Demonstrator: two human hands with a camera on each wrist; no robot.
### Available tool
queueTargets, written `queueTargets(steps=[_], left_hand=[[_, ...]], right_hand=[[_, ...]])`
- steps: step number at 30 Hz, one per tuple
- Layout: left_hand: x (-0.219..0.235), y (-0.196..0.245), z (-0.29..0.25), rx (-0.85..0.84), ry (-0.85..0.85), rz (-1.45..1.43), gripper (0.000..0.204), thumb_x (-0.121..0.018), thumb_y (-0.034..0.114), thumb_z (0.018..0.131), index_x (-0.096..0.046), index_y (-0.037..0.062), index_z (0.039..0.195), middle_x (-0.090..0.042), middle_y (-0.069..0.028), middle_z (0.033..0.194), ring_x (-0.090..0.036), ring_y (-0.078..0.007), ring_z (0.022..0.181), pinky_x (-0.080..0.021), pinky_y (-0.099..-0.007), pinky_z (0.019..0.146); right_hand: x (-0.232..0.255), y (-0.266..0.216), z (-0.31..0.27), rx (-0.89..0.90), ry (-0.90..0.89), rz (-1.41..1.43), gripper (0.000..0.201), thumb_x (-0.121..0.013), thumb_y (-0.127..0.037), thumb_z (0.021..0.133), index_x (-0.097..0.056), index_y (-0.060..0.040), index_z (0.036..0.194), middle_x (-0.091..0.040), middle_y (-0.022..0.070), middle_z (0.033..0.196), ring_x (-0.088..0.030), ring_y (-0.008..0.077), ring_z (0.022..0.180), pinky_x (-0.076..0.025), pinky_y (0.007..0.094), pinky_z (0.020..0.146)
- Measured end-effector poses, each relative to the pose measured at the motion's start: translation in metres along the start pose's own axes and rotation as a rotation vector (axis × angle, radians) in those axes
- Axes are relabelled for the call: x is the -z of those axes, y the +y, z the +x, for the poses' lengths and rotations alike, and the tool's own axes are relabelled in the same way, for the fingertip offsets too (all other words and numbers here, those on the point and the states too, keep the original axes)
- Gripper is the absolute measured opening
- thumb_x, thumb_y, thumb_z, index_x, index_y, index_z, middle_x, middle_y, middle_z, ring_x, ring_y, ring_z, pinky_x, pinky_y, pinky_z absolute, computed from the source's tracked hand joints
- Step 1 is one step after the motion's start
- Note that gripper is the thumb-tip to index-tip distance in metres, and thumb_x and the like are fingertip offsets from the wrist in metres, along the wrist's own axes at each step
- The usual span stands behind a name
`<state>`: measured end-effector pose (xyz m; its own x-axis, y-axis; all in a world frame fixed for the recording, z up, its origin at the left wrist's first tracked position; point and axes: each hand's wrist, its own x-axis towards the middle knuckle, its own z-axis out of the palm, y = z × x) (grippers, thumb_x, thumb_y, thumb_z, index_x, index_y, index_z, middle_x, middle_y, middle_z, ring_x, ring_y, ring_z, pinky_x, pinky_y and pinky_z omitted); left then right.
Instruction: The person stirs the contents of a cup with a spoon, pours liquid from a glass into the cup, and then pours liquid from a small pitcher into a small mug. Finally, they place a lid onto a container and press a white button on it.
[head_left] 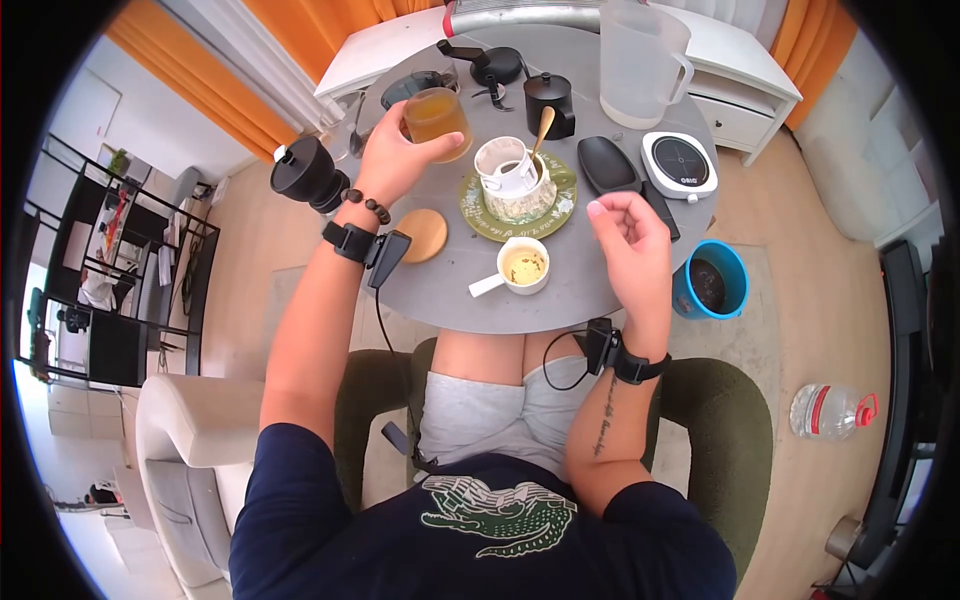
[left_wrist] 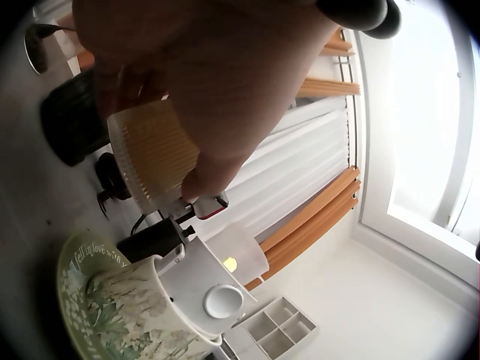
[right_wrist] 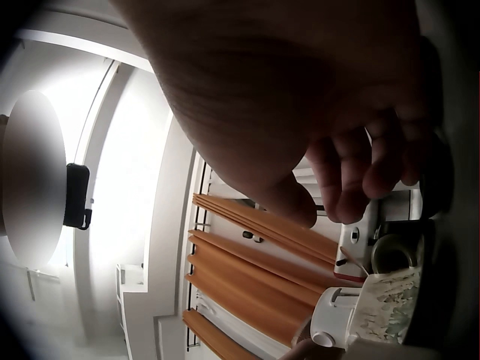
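Note:
My left hand grips a ribbed glass of amber liquid, raised over the table's left side. In the left wrist view the thumb lies along the near side of the glass. Right of it, a white drip-filter holder sits on a floral cup on a green saucer. A gold spoon leans in the cup. Nearer me stands a small white handled pot with yellowish contents. My right hand, loosely curled and holding nothing, hovers at the table's right edge.
A wooden lid and black grinder lie left. Behind stand a black canister and clear plastic pitcher. On the right are a black dish and a white round-topped device. A blue bucket is on the floor.

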<state>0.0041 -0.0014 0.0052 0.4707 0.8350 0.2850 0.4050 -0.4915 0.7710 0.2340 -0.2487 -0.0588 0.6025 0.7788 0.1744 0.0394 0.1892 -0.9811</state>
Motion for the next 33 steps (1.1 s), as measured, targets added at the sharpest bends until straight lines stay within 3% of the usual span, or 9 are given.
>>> queueTargets(steps=[3, 5, 6, 9, 10, 18, 20, 25, 33], left_hand=[[0.005, -0.005, -0.002, -0.026, 0.016, -0.050, 0.079, -0.096, 0.036, 0.090, -0.064, -0.0028, 0.151, -0.078, -0.0135, 0.139, -0.075, -0.0215, 0.125, -0.058, -0.0360, 0.109], [0.010, 0.001, -0.010, -0.040, 0.016, -0.037, 0.081, -0.096, 0.038, 0.089, -0.064, -0.0030, 0.151, -0.078, -0.0136, 0.138, -0.076, -0.0218, 0.123, -0.059, -0.0357, 0.107], [0.012, 0.003, -0.012, -0.044, 0.020, -0.040, 0.081, -0.096, 0.038, 0.089, -0.064, -0.0030, 0.151, -0.078, -0.0136, 0.138, -0.076, -0.0218, 0.123, -0.059, -0.0357, 0.107], [0.017, 0.008, -0.020, -0.036, -0.012, -0.039, 0.084, -0.095, 0.040, 0.088, -0.063, -0.0030, 0.152, -0.078, -0.0144, 0.138, -0.076, -0.0218, 0.121, -0.059, -0.0358, 0.105], [0.018, 0.013, -0.024, -0.037, -0.016, -0.025, 0.085, -0.095, 0.041, 0.088, -0.063, -0.0031, 0.153, -0.078, -0.0146, 0.137, -0.076, -0.0217, 0.120, -0.059, -0.0359, 0.104], [0.020, 0.021, -0.040, -0.032, -0.015, 0.023, 0.093, -0.095, 0.047, 0.085, -0.061, -0.0046, 0.155, -0.078, -0.0164, 0.137, -0.076, -0.0218, 0.116, -0.060, -0.0364, 0.101], [0.021, 0.021, -0.041, -0.030, -0.023, 0.103, 0.083, -0.096, 0.037, 0.091, -0.061, -0.0055, 0.153, -0.078, -0.0149, 0.137, -0.078, -0.0190, 0.117, -0.062, -0.0335, 0.102], [0.021, 0.028, -0.044, -0.037, -0.043, 0.087, 0.083, -0.095, 0.037, 0.091, -0.061, -0.0056, 0.153, -0.078, -0.0150, 0.137, -0.078, -0.0188, 0.117, -0.062, -0.0336, 0.102], [0.022, 0.035, -0.043, -0.055, -0.058, 0.071, 0.083, -0.095, 0.038, 0.091, -0.061, -0.0040, 0.154, -0.077, -0.0151, 0.139, -0.078, -0.0194, 0.118, -0.062, -0.0352, 0.103]], right_hand=[[-0.005, -0.021, 0.013, 0.133, -0.072, -0.173, 0.029, -0.087, -0.018, 0.101, -0.075, -0.0008, 0.121, -0.073, 0.0008, 0.095, -0.061, 0.0078, 0.080, -0.051, 0.0263, 0.071], [-0.014, -0.039, 0.020, 0.336, -0.106, -0.441, 0.045, -0.091, -0.021, 0.093, -0.073, -0.0035, 0.130, -0.077, 0.0098, 0.111, -0.069, 0.0191, 0.094, -0.058, 0.0352, 0.082], [-0.017, -0.046, 0.026, 0.298, -0.203, -0.457, 0.065, -0.092, -0.026, 0.089, -0.067, -0.0046, 0.145, -0.076, 0.0178, 0.128, -0.072, 0.0320, 0.116, -0.059, 0.0439, 0.100], [-0.033, -0.040, 0.043, 0.481, -0.268, -0.612, 0.079, -0.091, -0.029, 0.088, -0.059, -0.0041, 0.156, -0.073, 0.0222, 0.139, -0.069, 0.0393, 0.130, -0.056, 0.0469, 0.112], [-0.039, -0.045, 0.046, 0.439, -0.324, -0.624, 0.093, -0.091, -0.032, 0.087, -0.051, -0.0026, 0.165, -0.070, 0.0250, 0.146, -0.063, 0.0433, 0.140, -0.051, 0.0488, 0.119], [-0.062, -0.042, 0.070, 0.429, -0.431, -0.766, 0.099, -0.092, -0.034, 0.085, -0.048, -0.0029, 0.169, -0.071, 0.0249, 0.147, -0.066, 0.0410, 0.137, -0.053, 0.0473, 0.117], [-0.064, -0.045, 0.071, 0.384, -0.460, -0.802, 0.101, -0.093, -0.035, 0.084, -0.047, -0.0045, 0.169, -0.071, 0.0244, 0.148, -0.067, 0.0400, 0.135, -0.054, 0.0463, 0.115], [-0.067, -0.036, 0.077, 0.396, -0.487, -0.832, 0.097, -0.091, -0.036, 0.085, -0.051, -0.0024, 0.166, -0.075, 0.0247, 0.136, -0.067, 0.0401, 0.132, -0.055, 0.0472, 0.114], [-0.061, -0.044, 0.079, 0.338, -0.421, -0.725, 0.089, -0.088, -0.040, 0.087, -0.057, -0.0021, 0.161, -0.076, 0.0241, 0.136, -0.073, 0.0392, 0.124, -0.058, 0.0457, 0.108]])
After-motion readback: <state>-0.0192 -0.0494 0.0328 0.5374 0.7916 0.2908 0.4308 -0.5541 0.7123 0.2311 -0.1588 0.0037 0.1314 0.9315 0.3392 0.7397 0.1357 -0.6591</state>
